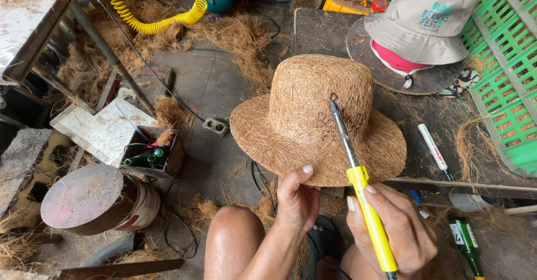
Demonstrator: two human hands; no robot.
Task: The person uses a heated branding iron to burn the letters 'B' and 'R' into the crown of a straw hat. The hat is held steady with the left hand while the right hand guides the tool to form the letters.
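Note:
A brown coconut-fibre hat [313, 112] with a tall crown and wide brim is held up over the floor. My left hand [295, 199] grips its near brim from below, thumb on the edge. My right hand [394, 229] holds a soldering iron [358, 185] with a yellow handle and metal shaft. Its tip touches the side of the hat's crown, where a dark burnt line shows. My bare knee [232, 241] is below the hands.
A beige bucket hat [422, 20] sits on a round mould on the dark workbench [319, 31]. A white marker [435, 150], green crate [503, 62], green bottle [465, 243], yellow coiled hose [151, 22], tin drum [95, 199] and loose fibre lie around.

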